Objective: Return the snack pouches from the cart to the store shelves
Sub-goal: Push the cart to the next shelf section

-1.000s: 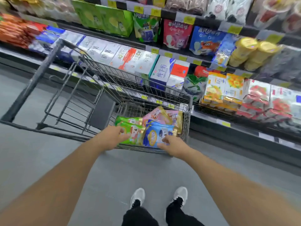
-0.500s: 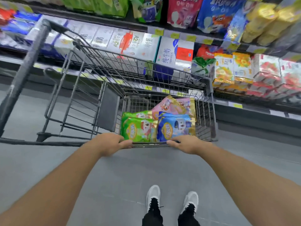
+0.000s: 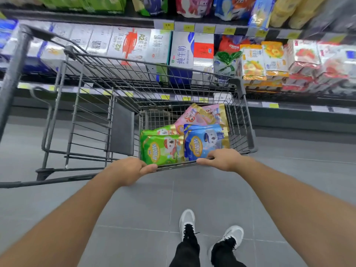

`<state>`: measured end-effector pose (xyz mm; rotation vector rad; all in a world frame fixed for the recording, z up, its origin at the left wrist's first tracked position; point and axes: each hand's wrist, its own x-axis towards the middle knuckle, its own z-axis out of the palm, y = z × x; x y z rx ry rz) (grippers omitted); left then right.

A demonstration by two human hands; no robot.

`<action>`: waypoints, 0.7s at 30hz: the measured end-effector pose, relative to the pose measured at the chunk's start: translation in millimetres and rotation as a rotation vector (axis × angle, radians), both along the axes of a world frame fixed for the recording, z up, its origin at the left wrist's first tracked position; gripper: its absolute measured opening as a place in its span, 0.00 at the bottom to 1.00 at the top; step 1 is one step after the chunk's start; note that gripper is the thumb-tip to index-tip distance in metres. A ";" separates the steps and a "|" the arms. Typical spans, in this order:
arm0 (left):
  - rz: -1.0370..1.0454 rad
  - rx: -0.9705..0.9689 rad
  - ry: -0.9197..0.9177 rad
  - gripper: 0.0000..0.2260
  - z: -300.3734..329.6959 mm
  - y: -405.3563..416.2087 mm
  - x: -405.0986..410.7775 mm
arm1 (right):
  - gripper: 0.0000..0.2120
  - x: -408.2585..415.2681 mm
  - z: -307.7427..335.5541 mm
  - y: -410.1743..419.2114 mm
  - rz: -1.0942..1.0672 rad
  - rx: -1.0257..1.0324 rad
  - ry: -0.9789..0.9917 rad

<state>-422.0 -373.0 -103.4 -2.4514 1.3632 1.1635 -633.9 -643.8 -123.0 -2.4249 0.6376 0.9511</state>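
Note:
A grey wire cart (image 3: 192, 78) stands in front of me, side-on to the store shelves (image 3: 212, 28). In its basket lie a green snack pouch (image 3: 161, 149), a blue snack pouch (image 3: 204, 142) and a pink snack pouch (image 3: 200, 114) partly under the blue one. My left hand (image 3: 129, 170) grips the near rim of the basket by the green pouch. My right hand (image 3: 223, 159) grips the same rim just below the blue pouch.
Matching green, pink and blue pouches (image 3: 192, 6) stand on the upper shelf. White milk cartons (image 3: 134, 45) and fruit cup packs (image 3: 264, 60) fill the shelf behind the cart. The cart's long handle frame (image 3: 13, 74) juts left. My feet (image 3: 210, 226) stand on grey floor tiles.
The view has moved closer to the shelves and tilted down, and the cart has swung rightwards in view. Both hands stay on the basket rim.

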 end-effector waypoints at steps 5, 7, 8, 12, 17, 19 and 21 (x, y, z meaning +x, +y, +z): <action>0.001 0.029 0.045 0.37 1.3 -17.3 -21.9 | 0.44 -24.1 -5.4 -16.0 0.000 -0.026 -0.010; -0.006 0.029 0.059 0.37 0.8 -26.5 -34.0 | 0.46 -37.6 -7.8 -25.4 -0.003 -0.030 -0.015; -0.008 0.031 0.060 0.36 1.0 -31.8 -40.7 | 0.48 -44.9 -9.2 -30.3 -0.004 -0.036 -0.017; -0.028 0.045 0.067 0.38 1.6 -58.3 -70.1 | 0.50 -78.6 -11.0 -51.6 -0.020 -0.080 -0.036; -0.061 0.028 0.075 0.47 -4.1 -90.6 -107.9 | 0.51 -124.2 -8.1 -80.1 -0.041 -0.106 -0.060; -0.080 0.016 0.068 0.50 -6.2 -103.9 -122.9 | 0.52 -142.3 -7.3 -91.2 -0.056 -0.106 -0.057; -0.094 0.017 0.070 0.51 -7.7 -118.7 -138.8 | 0.52 -160.5 -7.9 -103.6 -0.070 -0.113 -0.059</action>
